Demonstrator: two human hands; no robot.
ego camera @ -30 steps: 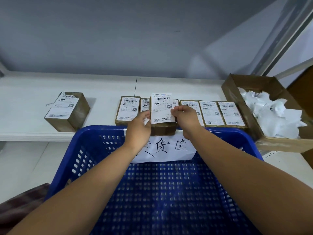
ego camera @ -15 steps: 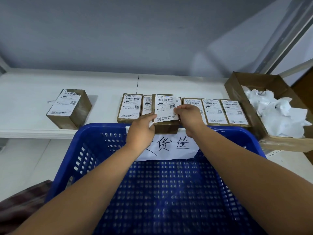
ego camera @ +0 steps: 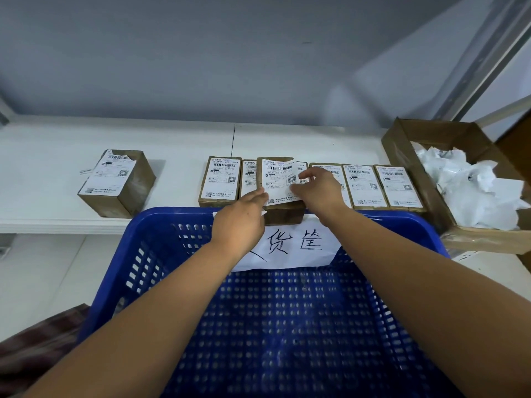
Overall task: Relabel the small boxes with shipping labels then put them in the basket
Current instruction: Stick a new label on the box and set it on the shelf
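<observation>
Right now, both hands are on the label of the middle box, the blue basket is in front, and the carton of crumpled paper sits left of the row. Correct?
Not quite: the head view shows the carton of crumpled paper right of the row, not left. The left hand and right hand are on the label of the middle box, blue basket in front.

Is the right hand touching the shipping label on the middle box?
Touching. In the head view the right hand pinches the right edge of the shipping label, thumb and forefinger on the paper with no gap.
</observation>
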